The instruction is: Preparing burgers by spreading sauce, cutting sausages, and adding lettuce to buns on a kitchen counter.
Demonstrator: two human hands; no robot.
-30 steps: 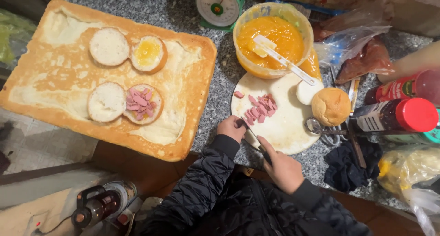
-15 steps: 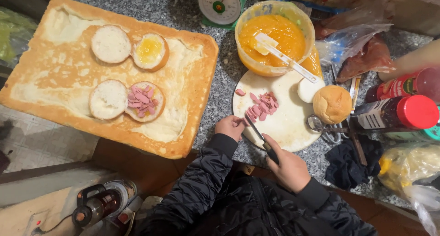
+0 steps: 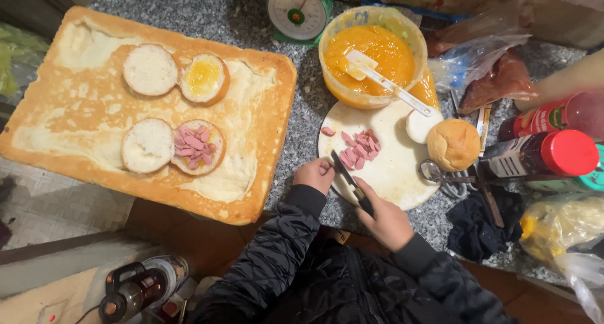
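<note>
Now slicing: your right hand (image 3: 385,220) grips the knife (image 3: 351,182) on the round board (image 3: 402,173).
Left hand (image 3: 314,173), fingers curled, pinches something unseen at the blade; next, steady cuts near the pink sausage pieces (image 3: 358,146).

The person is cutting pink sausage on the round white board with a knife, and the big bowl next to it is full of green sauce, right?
Not quite. The head view shows the bowl full of orange sauce, not green. The rest holds: the right hand holds the knife over the round white board, with pink sausage pieces on it.
</note>
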